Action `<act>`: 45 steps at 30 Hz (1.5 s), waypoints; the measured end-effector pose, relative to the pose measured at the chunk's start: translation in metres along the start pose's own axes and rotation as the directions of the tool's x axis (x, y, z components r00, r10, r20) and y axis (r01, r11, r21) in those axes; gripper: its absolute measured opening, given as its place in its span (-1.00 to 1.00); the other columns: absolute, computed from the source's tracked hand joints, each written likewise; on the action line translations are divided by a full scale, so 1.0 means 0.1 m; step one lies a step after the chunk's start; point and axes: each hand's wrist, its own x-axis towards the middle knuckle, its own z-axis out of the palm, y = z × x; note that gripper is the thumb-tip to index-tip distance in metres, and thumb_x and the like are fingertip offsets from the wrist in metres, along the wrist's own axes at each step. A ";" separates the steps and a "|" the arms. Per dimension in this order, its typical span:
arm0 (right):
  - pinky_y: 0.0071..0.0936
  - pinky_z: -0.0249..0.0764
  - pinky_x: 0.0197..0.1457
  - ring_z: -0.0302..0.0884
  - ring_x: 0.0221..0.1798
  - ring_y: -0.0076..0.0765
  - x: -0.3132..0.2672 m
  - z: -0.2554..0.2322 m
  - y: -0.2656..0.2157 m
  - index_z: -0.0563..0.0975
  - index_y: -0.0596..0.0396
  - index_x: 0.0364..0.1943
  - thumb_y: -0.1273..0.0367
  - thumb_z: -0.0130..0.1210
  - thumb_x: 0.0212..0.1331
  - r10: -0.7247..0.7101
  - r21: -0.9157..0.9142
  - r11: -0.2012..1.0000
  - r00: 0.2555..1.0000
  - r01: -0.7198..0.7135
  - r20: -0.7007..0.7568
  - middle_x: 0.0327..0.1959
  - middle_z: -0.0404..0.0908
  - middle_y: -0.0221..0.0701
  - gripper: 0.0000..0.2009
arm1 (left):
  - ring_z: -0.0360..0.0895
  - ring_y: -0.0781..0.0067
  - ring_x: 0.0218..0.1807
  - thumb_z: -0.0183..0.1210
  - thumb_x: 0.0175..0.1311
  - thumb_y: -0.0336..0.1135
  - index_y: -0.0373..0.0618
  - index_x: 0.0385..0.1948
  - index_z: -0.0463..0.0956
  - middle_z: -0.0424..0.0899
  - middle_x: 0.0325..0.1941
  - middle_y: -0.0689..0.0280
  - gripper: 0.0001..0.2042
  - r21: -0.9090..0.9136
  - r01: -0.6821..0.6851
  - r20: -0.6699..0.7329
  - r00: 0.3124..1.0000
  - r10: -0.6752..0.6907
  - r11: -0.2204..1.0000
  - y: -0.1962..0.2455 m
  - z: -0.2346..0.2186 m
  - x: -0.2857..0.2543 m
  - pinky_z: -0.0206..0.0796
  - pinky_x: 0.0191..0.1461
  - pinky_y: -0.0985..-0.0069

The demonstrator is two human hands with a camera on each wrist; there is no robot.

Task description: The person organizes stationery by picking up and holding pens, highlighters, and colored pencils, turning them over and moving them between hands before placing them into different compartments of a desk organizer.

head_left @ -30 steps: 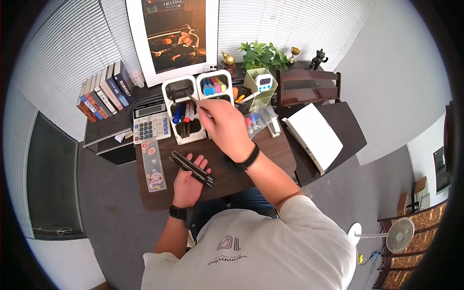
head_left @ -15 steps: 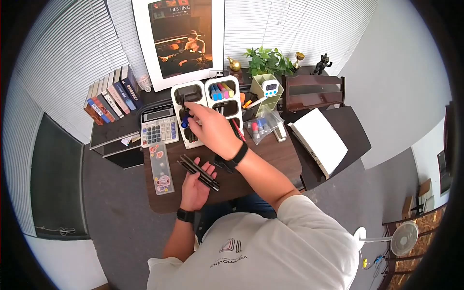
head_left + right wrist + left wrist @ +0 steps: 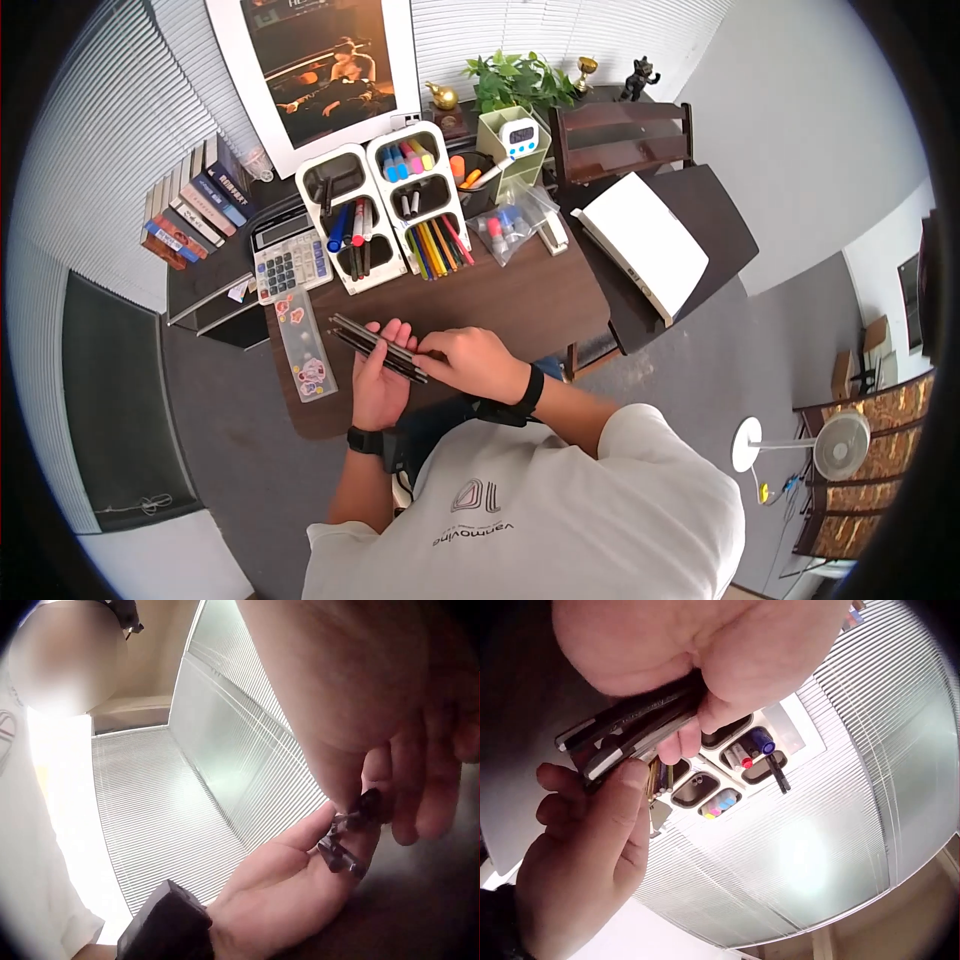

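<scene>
A person's left hand point(image 3: 378, 388) is lying palm up above the near edge of the brown wooden table point(image 3: 510, 300), and we are seeing its thumb folding over a small bundle of dark pens point(image 3: 643, 740). The right hand point(image 3: 478, 360) is meeting it from the other side, thumb and fingers closing in a pinch on the pens' near ends. From the wrist views we are finding the two hands just beside each other, the bundle bridging them, though we are not managing to count the pens.

Beyond the hands, two white organizers are standing side by side. In the left organizer point(image 3: 385, 279) we are noticing blue, red and white markers point(image 3: 349, 222) filling the middle compartment; in the right organizer point(image 3: 443, 165), highlighters point(image 3: 407, 160) are sitting at the far end and colored pencils point(image 3: 438, 247) at the near end. A calculator point(image 3: 292, 267) and a stickered translucent case point(image 3: 307, 348) are lying on the left, while a clear plastic bag point(image 3: 515, 222) is resting to the right of the organizers.
</scene>
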 end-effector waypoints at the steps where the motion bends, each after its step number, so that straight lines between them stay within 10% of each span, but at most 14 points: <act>1: -0.11 0.65 -0.23 0.74 -0.28 0.00 -0.02 0.01 -0.01 0.69 0.04 -0.22 0.21 0.25 0.32 0.004 0.007 1.000 1.000 -0.004 -0.008 -0.36 0.75 -0.26 -0.79 | 0.46 0.13 0.45 0.02 0.61 -0.45 -0.04 0.34 0.32 0.53 0.38 0.08 -0.66 0.010 0.006 0.001 1.000 -0.006 1.000 0.01 0.00 -0.01 0.29 0.57 0.08; 10: -0.51 0.61 -0.26 0.69 -0.38 -0.39 0.21 -0.60 -0.37 0.70 0.14 -0.10 0.55 0.35 0.20 -0.079 0.302 0.912 0.841 0.278 -0.534 -0.27 0.73 -0.29 -0.80 | 0.29 0.04 0.58 -0.03 0.65 -0.31 -0.07 0.55 0.13 0.33 0.56 0.00 -0.50 0.042 -0.033 0.001 0.999 0.033 0.999 0.03 0.08 -0.01 0.16 0.64 0.00; 16: -0.30 0.63 -0.16 0.72 -0.25 -0.17 0.86 -0.86 -0.58 0.67 0.14 -0.11 0.55 0.33 0.19 -0.416 -0.189 0.898 0.627 0.398 -0.658 -0.29 0.72 -0.27 -0.80 | 0.19 -0.07 0.64 -0.09 0.42 -0.45 -0.08 0.61 0.02 0.20 0.63 -0.12 -0.33 -0.038 0.032 0.068 0.997 -0.030 0.999 0.04 0.05 0.02 0.07 0.65 -0.16; 22: -0.07 0.64 -0.05 0.71 -0.13 0.16 1.45 -0.45 -0.48 0.61 0.19 0.05 0.44 0.20 0.32 -0.297 -0.168 0.954 0.859 0.248 -0.418 -0.19 0.73 -0.03 -0.75 | 0.23 -0.07 0.60 -0.07 0.39 -0.47 -0.12 0.61 0.02 0.20 0.61 -0.13 -0.31 0.074 0.019 -0.011 1.000 -0.018 0.997 0.04 0.13 -0.01 0.09 0.64 -0.13; 32: -0.04 0.62 -0.07 0.70 -0.17 0.16 1.67 -0.29 -0.49 0.58 0.20 0.10 0.46 0.19 0.29 -0.302 -0.152 0.952 0.883 0.264 -0.360 -0.22 0.71 -0.04 -0.69 | 0.32 -0.07 0.55 -0.12 0.43 -0.50 -0.08 0.60 0.02 0.29 0.54 -0.16 -0.34 0.000 0.035 0.019 0.999 -0.035 0.999 0.05 0.08 -0.01 0.14 0.62 -0.10; 45: -0.14 0.63 -0.26 0.72 -0.29 -0.01 0.09 0.02 -0.11 0.63 0.04 -0.28 0.19 0.29 0.32 -0.092 -0.095 0.992 0.991 0.082 -0.098 -0.37 0.73 -0.27 -0.78 | 0.59 0.13 0.33 0.03 0.60 -0.48 -0.05 0.23 0.41 0.67 0.22 0.08 -0.74 -0.041 -0.024 0.047 0.999 0.026 0.999 -0.05 -0.07 0.03 0.42 0.45 0.11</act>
